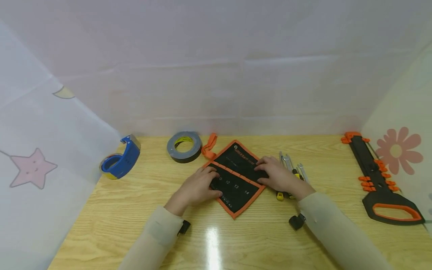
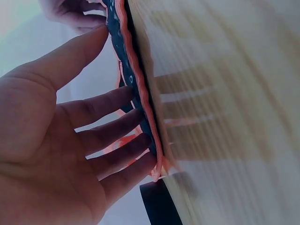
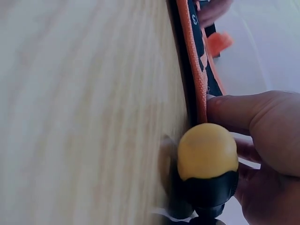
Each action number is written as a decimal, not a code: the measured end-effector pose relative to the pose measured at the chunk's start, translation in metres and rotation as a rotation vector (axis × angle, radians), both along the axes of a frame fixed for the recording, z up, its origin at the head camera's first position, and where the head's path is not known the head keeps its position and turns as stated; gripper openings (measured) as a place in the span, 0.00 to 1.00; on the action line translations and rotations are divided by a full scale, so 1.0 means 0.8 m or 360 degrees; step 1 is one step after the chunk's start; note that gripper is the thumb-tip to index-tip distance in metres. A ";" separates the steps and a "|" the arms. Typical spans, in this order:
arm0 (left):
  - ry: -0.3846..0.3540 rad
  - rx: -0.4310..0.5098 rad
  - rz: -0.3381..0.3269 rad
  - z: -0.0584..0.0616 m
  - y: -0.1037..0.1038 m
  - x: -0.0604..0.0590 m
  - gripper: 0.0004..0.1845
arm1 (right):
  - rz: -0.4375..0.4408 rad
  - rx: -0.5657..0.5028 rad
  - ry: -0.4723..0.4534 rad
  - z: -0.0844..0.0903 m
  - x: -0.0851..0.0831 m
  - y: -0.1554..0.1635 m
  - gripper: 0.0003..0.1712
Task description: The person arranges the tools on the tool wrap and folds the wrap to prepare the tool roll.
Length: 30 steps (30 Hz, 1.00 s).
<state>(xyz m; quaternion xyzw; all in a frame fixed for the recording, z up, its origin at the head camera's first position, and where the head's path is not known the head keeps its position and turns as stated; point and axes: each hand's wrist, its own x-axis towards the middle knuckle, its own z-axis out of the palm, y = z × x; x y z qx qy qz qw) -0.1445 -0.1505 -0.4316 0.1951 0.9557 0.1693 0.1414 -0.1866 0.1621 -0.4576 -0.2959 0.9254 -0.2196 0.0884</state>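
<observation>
One black tool roll (image 1: 236, 176) with orange edging lies spread flat on the wooden table (image 1: 135, 210), and everything else is placed here relative to it. The left hand (image 1: 199, 185) rests on the roll's left part with fingers straight and slightly spread; the left wrist view shows the fingers (image 2: 110, 129) extended with their tips touching the fabric, holding nothing. The right hand (image 1: 275, 174) lies on the roll's right part, fingers stretched flat across the black fabric, pressing rather than gripping; in the right wrist view the thumb (image 3: 234, 112) touches the roll's orange edge.

Just right of the roll, partly under the right hand, lies a small cluster of tools (image 1: 291, 165): several metal wrenches and one screwdriver with a yellow butt (image 3: 206, 150); their exact number cannot be told. Behind the roll to the left sits one grey roll of duct tape (image 1: 184, 146), and one orange strap (image 1: 209, 145) trails from the roll's rear corner. Far left of the roll stands one blue tape dispenser (image 1: 120, 159). Well to the right of the roll lies one black-and-orange hand saw (image 1: 379, 180).
</observation>
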 end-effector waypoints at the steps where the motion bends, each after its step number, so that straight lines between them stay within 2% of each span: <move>1: -0.0001 -0.0001 -0.0009 0.000 0.000 -0.003 0.32 | -0.0001 0.0003 0.0010 0.000 0.002 0.000 0.21; 9: -0.0037 -0.0013 -0.0034 -0.006 0.003 -0.025 0.32 | -0.0043 0.0033 0.0065 0.004 0.021 0.000 0.21; 17: -0.0073 -0.0006 -0.0096 -0.006 0.005 -0.045 0.33 | -0.0121 0.0074 0.0030 0.007 0.033 -0.003 0.22; 23: -0.0079 -0.0003 -0.0127 -0.009 0.006 -0.054 0.34 | -0.0145 0.0090 0.0043 0.008 0.039 -0.005 0.21; 30: -0.0081 0.0010 -0.0159 -0.008 0.008 -0.057 0.35 | -0.0188 0.0060 0.0020 0.012 0.043 -0.005 0.20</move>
